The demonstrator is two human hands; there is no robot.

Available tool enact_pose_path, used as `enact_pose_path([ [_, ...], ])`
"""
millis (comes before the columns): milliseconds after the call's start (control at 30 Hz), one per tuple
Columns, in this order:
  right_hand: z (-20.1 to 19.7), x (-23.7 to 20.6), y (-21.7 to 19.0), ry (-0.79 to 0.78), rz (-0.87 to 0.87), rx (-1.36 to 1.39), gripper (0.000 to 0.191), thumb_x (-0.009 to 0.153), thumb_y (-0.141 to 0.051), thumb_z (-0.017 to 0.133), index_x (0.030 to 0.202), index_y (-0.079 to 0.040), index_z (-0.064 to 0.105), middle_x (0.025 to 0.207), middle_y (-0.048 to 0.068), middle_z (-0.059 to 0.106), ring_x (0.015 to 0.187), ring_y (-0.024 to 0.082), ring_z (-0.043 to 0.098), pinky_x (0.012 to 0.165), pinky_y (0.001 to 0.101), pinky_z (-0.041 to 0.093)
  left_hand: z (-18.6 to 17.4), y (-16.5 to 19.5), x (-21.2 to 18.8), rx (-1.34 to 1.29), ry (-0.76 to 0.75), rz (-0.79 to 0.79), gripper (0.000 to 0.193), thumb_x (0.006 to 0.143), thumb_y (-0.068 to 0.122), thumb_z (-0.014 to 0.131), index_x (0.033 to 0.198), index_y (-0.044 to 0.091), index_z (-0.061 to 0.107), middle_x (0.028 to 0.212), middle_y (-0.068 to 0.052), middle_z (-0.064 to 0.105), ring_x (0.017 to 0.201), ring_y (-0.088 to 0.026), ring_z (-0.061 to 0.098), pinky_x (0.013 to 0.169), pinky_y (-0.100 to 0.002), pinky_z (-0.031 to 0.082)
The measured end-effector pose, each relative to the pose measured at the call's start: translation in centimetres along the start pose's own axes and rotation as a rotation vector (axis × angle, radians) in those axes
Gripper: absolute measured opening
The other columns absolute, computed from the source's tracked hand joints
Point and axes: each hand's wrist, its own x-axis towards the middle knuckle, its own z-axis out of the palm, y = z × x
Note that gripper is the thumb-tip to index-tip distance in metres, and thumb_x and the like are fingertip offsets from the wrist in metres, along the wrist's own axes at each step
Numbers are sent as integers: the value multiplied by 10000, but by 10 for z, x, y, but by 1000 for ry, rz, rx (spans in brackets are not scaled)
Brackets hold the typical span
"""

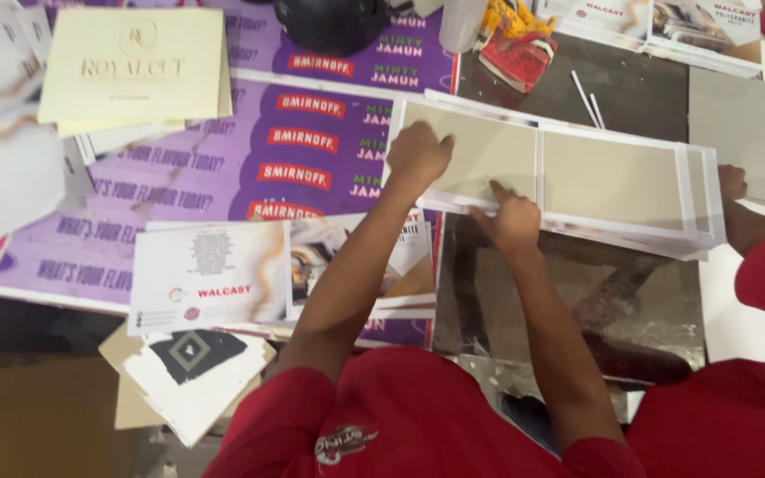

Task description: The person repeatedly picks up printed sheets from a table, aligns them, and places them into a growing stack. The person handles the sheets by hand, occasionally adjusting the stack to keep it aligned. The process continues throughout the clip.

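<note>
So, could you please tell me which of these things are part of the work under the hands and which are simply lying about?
In hand:
- left hand and right hand, pressing on the grey boards with white borders

Lying about:
- cream folder
- purple printed sheets
- white brochure
- red cloth
- another person's hand, at the boards' far end

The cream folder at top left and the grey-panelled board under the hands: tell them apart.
The cream folder lies untouched on purple sheets; the grey-panelled board is pressed by the left hand and right hand. The folder is plain cream; the board has white-bordered grey panels. Both lie flat.
</note>
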Motion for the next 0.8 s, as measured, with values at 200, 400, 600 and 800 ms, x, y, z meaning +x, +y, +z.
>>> enact_pose_path([
  [200, -4, 2, -6, 29, -40, -78, 662, 789, -599, 789, 1131, -35, 726, 814, 205, 724, 743, 392, 711, 668, 499, 564, 16, -25, 9, 142, 139, 20, 193, 853, 149, 650, 944, -4, 725, 968, -232, 728, 965, -388, 727, 826, -443, 594],
  [400, -7, 6, 4, -56, -105, -132, 556, 887, -594, 738, 1005, -51, 720, 785, 174, 714, 725, 364, 709, 638, 472, 555, 17, -50, -2, 157, 406, 38, 184, 749, 101, 713, 861, -44, 733, 933, -257, 724, 888, -400, 728, 764, -448, 582],
  [600, -18, 21, 7, 62, -133, 19, 587, 787, -626, 769, 987, -74, 780, 723, 159, 706, 656, 353, 693, 607, 459, 547, 12, -44, -5, 160, 149, -74, 154, 891, 85, 675, 982, -16, 747, 974, -233, 741, 936, -376, 756, 769, -410, 620],
  [800, -28, 29, -1, -42, -85, -4, 599, 754, -660, 777, 842, -67, 764, 722, 145, 713, 681, 349, 700, 642, 457, 557, 19, -31, -8, 295, 127, -103, 151, 846, 51, 708, 983, 0, 747, 1038, -208, 732, 971, -329, 754, 737, -355, 633],
])
